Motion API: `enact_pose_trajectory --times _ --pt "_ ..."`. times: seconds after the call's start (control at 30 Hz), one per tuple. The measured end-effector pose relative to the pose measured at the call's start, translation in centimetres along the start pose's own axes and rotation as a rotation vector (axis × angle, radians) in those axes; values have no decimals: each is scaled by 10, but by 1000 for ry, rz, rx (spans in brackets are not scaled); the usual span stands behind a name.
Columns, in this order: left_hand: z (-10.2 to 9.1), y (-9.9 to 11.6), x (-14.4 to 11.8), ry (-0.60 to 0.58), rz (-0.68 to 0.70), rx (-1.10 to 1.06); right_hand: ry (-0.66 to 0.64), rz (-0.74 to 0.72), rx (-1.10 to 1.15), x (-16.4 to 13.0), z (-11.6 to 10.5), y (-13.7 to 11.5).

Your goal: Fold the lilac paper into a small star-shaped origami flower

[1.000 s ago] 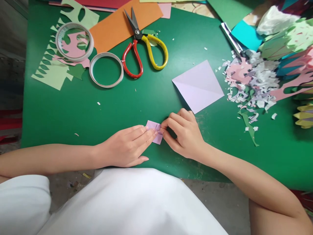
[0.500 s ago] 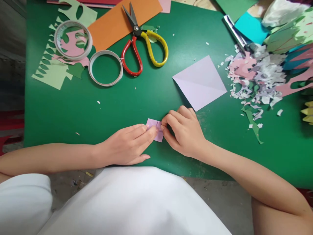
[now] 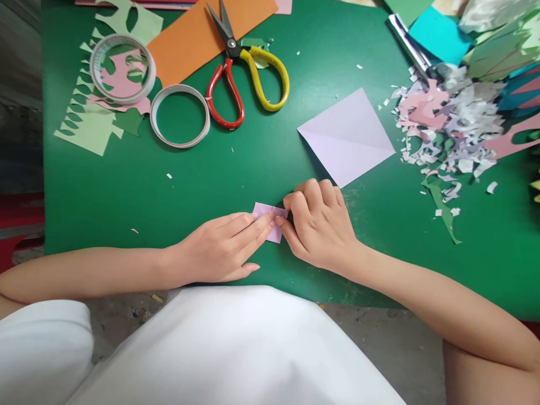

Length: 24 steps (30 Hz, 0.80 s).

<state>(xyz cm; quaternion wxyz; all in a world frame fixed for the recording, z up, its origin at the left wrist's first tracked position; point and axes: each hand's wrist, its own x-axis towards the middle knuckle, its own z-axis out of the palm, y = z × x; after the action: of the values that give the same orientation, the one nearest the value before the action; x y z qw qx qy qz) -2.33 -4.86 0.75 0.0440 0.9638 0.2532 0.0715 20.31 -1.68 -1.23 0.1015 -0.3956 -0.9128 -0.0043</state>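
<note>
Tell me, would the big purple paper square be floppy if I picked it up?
The big purple paper square looks thin, so it's probably light and bendy. It may fold along the crease running corner to corner.

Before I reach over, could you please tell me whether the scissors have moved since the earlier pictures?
No; the scissors keep their place on the table, blades over the orange paper, red handle beside the nearer ring; only the view shifted.
</note>
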Motion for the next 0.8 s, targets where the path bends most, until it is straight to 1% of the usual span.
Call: enact_pose_trajectory --times 0.2,0.3,0.47,0.67,0.8 --pt "-1 -1 0 -12 7 22 -38 31 25 -6 0 0" --pt "-2 -1 0 -13 10 0 -49 28 57 -7 -3 2" --pt "-2 -2 1 -4 15 -5 -111 19 63 -7 -7 8" --pt "-2 -6 0 20 34 -6 -46 -55 136 -7 -5 11" --pt "0 -10 -2 51 5 -12 -21 -36 124 -10 -4 4"
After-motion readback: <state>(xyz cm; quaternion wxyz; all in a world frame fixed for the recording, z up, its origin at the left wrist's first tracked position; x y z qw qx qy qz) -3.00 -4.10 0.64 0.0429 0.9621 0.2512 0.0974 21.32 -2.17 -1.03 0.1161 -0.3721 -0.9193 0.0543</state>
